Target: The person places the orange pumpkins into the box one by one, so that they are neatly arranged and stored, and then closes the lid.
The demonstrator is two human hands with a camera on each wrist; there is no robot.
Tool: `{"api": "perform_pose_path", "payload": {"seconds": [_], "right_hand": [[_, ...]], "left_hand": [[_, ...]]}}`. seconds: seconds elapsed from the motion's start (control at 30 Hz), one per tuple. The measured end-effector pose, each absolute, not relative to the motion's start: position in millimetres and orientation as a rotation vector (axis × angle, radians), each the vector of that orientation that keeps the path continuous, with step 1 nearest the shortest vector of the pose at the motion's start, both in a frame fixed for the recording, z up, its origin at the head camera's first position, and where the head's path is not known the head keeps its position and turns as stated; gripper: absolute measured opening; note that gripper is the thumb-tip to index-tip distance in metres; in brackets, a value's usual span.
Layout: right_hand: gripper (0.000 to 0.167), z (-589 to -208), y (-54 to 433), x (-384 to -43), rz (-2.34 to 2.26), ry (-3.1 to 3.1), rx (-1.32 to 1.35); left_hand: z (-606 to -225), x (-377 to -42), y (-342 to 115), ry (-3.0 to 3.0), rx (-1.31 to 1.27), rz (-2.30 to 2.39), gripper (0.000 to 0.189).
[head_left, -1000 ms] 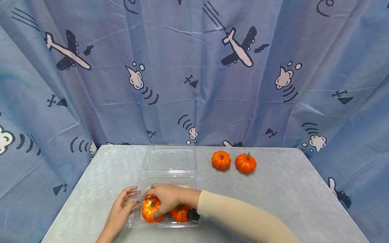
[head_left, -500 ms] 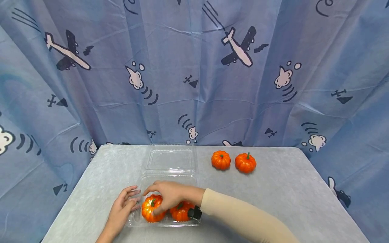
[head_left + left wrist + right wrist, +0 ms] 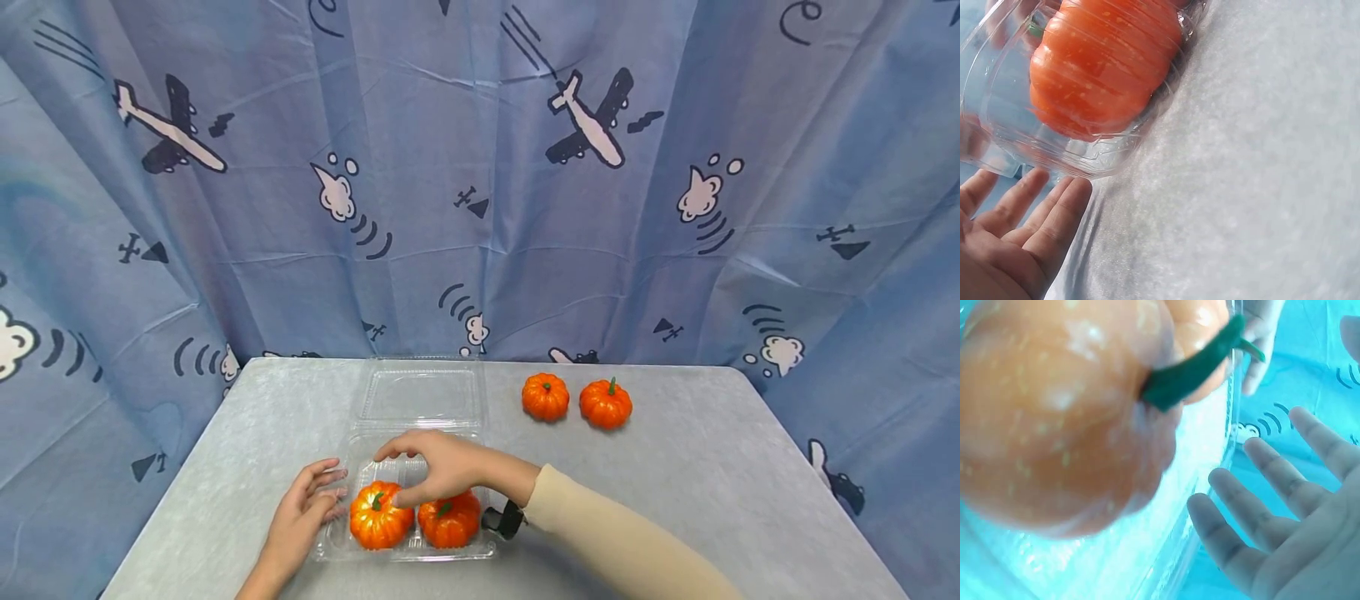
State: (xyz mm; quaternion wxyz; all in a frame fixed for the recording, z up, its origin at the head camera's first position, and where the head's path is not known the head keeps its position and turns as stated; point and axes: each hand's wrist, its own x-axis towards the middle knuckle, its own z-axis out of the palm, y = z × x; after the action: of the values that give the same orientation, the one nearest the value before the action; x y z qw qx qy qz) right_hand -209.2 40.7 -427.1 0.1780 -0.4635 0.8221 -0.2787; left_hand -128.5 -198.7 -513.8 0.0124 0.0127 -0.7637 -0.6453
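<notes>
Two small orange pumpkins sit side by side in the front part of a clear plastic clamshell box [image 3: 450, 557]: a left pumpkin [image 3: 381, 525] and a right pumpkin [image 3: 450, 527], each with a green stem. Over them hovers my right hand [image 3: 442, 467], fingers spread and holding nothing, its thumb near the left pumpkin's top. At the box's left wall is my left hand [image 3: 303, 508], its fingers extended with the tips at the plastic. In the left wrist view that hand [image 3: 1022, 231] shows its palm below the box wall; whether it touches cannot be told.
The box's lid [image 3: 422, 396] lies folded back flat behind it. Two more orange pumpkins stand at the back of the grey table [image 3: 675, 500], one left [image 3: 546, 397] and one right [image 3: 606, 404]. A blue curtain [image 3: 420, 167] with airplane prints hangs behind.
My right hand has let go of the left pumpkin and moved up and to the right. That pumpkin stays in the box. The left hand has not moved.
</notes>
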Motion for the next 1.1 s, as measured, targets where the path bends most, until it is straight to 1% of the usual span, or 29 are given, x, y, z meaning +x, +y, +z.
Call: {"api": "perform_pose_path", "payload": {"seconds": [0.6, 0.87, 1.1], "right_hand": [[0.051, -404, 79, -216, -0.929, 2.422, -1.122], [0.051, -394, 98, -222, -0.997, 2.485, -1.091], [0.049, -392, 120, -231, -1.084, 2.556, -1.054]], "left_hand": [[-517, -130, -201, -2.398, 0.09, -1.996, 0.043], [-514, -130, -200, -2.398, 0.086, -1.998, 0.042], [-515, -130, -200, -2.392, 0.081, -2.008, 0.043]]}}
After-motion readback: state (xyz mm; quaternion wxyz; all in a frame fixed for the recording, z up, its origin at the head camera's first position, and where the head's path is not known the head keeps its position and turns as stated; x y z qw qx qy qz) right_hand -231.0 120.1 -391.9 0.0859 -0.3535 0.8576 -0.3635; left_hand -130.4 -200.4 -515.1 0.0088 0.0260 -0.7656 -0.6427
